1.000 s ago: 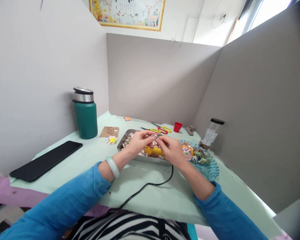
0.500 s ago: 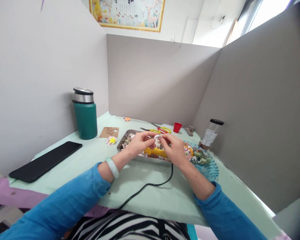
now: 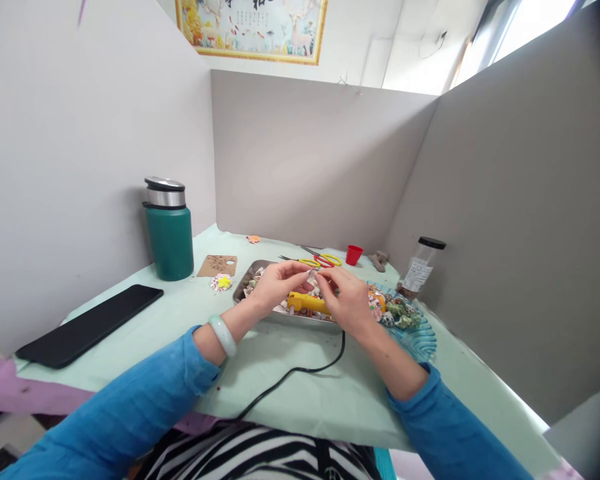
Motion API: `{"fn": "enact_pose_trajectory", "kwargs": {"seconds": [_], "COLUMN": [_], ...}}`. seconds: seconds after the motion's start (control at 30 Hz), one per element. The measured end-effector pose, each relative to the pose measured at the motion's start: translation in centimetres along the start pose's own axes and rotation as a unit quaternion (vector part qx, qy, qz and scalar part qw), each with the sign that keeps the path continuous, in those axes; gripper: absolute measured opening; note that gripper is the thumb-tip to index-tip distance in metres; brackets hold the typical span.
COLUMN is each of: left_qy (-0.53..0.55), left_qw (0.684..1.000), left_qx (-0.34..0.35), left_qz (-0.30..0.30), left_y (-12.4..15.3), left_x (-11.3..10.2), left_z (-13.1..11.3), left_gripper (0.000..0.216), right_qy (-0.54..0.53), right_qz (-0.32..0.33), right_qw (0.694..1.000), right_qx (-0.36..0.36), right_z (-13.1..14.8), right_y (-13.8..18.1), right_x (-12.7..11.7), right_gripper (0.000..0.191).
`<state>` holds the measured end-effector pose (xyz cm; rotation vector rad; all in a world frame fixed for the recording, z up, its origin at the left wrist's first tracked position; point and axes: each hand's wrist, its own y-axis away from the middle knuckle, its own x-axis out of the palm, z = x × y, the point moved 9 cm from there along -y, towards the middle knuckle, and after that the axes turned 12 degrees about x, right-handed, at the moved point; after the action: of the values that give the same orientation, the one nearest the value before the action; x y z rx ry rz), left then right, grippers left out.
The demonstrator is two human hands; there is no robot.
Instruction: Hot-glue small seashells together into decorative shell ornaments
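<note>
Above a metal tray (image 3: pixel 239 294) of shells, my left hand (image 3: pixel 283 287) and my right hand (image 3: pixel 347 297) meet at their fingertips. Both pinch a small white shell-like piece (image 3: pixel 312 274), mostly covered by the fingers. Below them a yellow glue gun (image 3: pixel 307 303) lies across the tray, partly hidden behind my right hand. Its black cord (image 3: pixel 300 369) runs over the table toward my lap. A blue ribbed plate (image 3: pixel 423 343) with colourful pieces sits to the right of my right hand.
Scissors (image 3: pixel 325 260) and a red cup (image 3: pixel 354 255) stand behind the tray. At left are a green bottle (image 3: pixel 169 240), a black phone-like slab (image 3: pixel 93 325), a cardboard piece (image 3: pixel 217 265) and a flower decoration (image 3: pixel 221 283). A clear jar (image 3: pixel 421 267) stands right. Grey partitions (image 3: pixel 320 160) enclose the table.
The white piece has been turned between my fingertips and shows less of its face. My fingers have drawn slightly closer together; the view has shifted a little.
</note>
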<state>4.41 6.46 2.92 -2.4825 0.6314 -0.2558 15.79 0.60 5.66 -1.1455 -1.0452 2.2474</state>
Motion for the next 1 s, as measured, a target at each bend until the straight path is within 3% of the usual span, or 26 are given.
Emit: {"fn": "enact_pose_trajectory", "kwargs": {"seconds": [0.17, 0.57, 1.0], "left_qy": [0.018, -0.061, 0.003], "left_qw": [1.000, 0.997, 0.997], "left_qx": [-0.008, -0.043, -0.073], "left_qz": [0.006, 0.007, 0.006], "left_y": [-0.1, 0.1, 0.4], "left_x": [0.1, 0.1, 0.2], "left_z": [0.5, 1.1, 1.5], "left_gripper": [0.038, 0.030, 0.031], "right_qy": [-0.001, 0.055, 0.048], "right_qz": [0.019, 0.006, 0.006], "right_qw": [1.000, 0.998, 0.999], "right_qx": [0.013, 0.040, 0.016], "right_z": [-0.1, -0.5, 0.1], "right_y": [0.1, 0.1, 0.3], "right_x": [0.5, 0.6, 0.6], "right_gripper": [0.023, 0.019, 0.016]}}
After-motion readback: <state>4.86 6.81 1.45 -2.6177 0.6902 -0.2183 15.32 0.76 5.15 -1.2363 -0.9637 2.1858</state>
